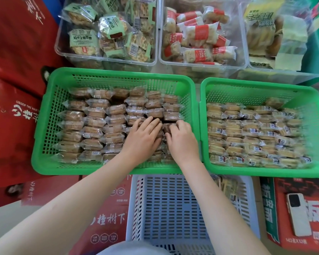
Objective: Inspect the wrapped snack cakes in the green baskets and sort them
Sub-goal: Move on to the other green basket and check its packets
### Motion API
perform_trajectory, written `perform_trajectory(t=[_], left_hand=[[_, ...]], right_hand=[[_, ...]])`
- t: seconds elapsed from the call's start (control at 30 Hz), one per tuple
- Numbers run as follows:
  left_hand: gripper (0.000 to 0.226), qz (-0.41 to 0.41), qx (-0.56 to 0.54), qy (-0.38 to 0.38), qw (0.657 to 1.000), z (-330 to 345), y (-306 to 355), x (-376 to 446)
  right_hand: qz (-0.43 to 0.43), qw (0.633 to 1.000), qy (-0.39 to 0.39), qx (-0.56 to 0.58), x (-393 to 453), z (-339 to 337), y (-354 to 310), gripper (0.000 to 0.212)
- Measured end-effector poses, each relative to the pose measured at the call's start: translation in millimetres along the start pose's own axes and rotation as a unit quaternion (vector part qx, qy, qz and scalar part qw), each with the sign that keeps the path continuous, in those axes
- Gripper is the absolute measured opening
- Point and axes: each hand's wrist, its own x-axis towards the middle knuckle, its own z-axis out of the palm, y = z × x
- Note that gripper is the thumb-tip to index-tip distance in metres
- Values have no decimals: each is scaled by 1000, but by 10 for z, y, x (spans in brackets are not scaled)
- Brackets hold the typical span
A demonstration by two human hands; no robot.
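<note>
The snack cakes (92,124) are brown, rectangular, each in a clear crinkly wrapper w/ a small white barcode label; they lie in tidy rows, filling the left green basket (50,115). My left hand (143,138) lies flat on the rows near the basket's right end, fingers straight & spread, pressing on the wrappers. My right hand (181,139) is just beside it, fingers curled down onto a cake (167,128) at the row's end; can't tell if it's really pinched or only touched. The right green basket (261,85) holds paler, yellower cakes (247,137) in the same kind of wrap, labels w/ a red patch, packed in rows. Below, btwn my forearms, a grey-blue basket (166,203). Beyond, clear tubs (107,57) of green- & red-labelled snacks. A phone (298,214) lies on a red carton (313,192) at right.
</note>
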Motion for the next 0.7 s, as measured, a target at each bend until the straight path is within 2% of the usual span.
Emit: perform_trajectory(t=[0.1,0.2,0.3,0.4,0.47,0.53,0.63,0.7], left_hand=[[56,0,22,-32,999,-36,21,8],[56,-4,33,-34,999,-63,66,11],[54,-10,-5,-20,1000,-57,88,4],[63,-10,2,-41,999,-100,97,45],[74,-8,24,-72,997,-131,101,61],[78,-4,26,-67,997,-147,86,65],[71,4,2,-43,999,-156,46,87],[66,8,-12,-55,998,-173,23,113]], right_hand=[[-25,999,4,-36,-23,-15,8,9],[-35,998,-11,-48,67,-104,12,15],[-25,999,21,-13,248,-187,41,20],[-28,999,42,7,409,-184,113,15],[-47,999,24,-1,477,-152,154,12],[-69,997,20,-15,524,-118,190,11],[-67,997,32,-14,566,-81,217,10],[-63,997,35,1,593,-79,221,8]])
